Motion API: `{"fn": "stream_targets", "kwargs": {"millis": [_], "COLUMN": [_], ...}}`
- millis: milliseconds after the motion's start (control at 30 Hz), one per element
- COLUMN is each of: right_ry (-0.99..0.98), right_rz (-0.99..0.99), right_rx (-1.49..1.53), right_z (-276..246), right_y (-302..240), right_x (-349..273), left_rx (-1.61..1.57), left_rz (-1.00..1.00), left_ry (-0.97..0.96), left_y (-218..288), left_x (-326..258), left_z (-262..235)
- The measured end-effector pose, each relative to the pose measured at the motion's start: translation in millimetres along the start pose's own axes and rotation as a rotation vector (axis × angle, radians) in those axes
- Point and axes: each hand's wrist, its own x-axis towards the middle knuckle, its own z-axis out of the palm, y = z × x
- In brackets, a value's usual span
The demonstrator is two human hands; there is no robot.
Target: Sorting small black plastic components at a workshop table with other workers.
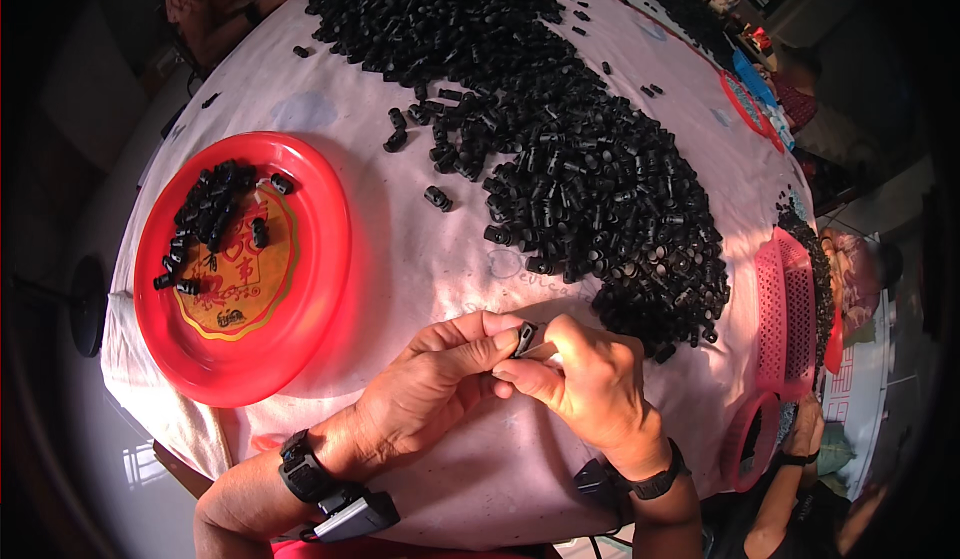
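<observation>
My left hand (420,384) pinches a small black plastic piece (525,335) with a slot in its face, perhaps a cord lock, between thumb and fingers. Close against it, my right hand (605,389) is closed with thumb and forefinger together. Something thin and pale shows between those fingers, too small to name. Just beyond my hands lies a big heap of similar black pieces (610,189) on the pale pink tablecloth (400,249). To the left, a red round plate (325,289) with a yellow printed centre holds several black pieces (210,204).
A pink perforated basket (785,319) and a pink round basket (745,444) stand along the right edge. A few loose pieces (438,198) lie between plate and heap. Other people sit around the table; one person's arm (790,479) reaches in at the lower right.
</observation>
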Motion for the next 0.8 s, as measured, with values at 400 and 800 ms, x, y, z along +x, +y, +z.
{"fn": "stream_targets", "kwargs": {"millis": [400,800], "right_ry": [0.026,0.096], "right_rz": [0.265,0.267], "right_rx": [0.685,0.715], "right_z": [-6.2,-1.0], "right_y": [1.0,2.9], "right_x": [-0.6,-1.6], "left_rx": [-0.009,-0.038], "left_rz": [-0.069,-0.121], "left_ry": [-0.016,-0.005], "left_y": [-1.1,-1.9], "left_x": [-3.9,-3.2], "left_z": [-0.3,2.7]}}
